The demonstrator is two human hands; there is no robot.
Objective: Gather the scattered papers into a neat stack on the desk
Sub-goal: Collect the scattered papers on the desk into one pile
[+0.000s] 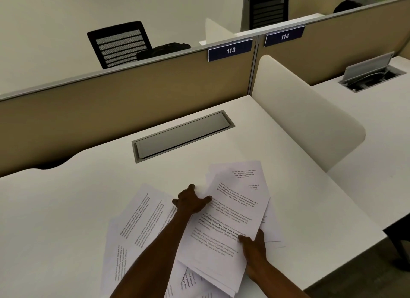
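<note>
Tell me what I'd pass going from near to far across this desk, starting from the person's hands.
Right hand gripping the gathered sheets → left hand on the papers → closed grey cable hatch → tan partition with the 113 sign → black chair.

Just one view here — head cam, looking forward and down at the desk (88,197) from close above its near edge, partition (133,93) across the far side.
</note>
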